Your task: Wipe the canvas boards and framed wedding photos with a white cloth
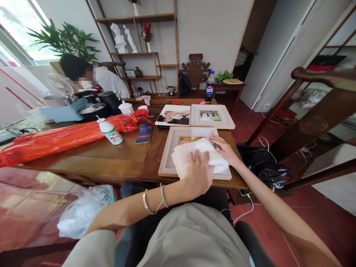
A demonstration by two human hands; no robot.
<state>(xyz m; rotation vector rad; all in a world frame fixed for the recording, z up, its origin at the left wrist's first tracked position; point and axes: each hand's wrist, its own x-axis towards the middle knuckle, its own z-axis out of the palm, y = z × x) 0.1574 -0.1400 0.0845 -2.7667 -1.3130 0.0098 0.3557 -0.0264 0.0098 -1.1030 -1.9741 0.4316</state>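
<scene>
Left of centre: phone [143, 133] on the counter [132, 152], fine there. Next right, left grip [198, 168]: fingers spread wide over the white cloth [182, 159] (maybe a wad of wipes). Looks like a wipe-down; I'd use flat palm, light pressure, straight overlapping strokes, corners last. Right grip [221, 146] sits at the cloth's upper right, fingers bent; can't tell if it pinches cloth. If free, better bracing the right rail so nothing skates off the near edge.

Picture frame [162, 159] lies flat, lower centre of the view, partly under the cloth. Long axis looks left-right, roughly along the near edge; open face up.
</scene>
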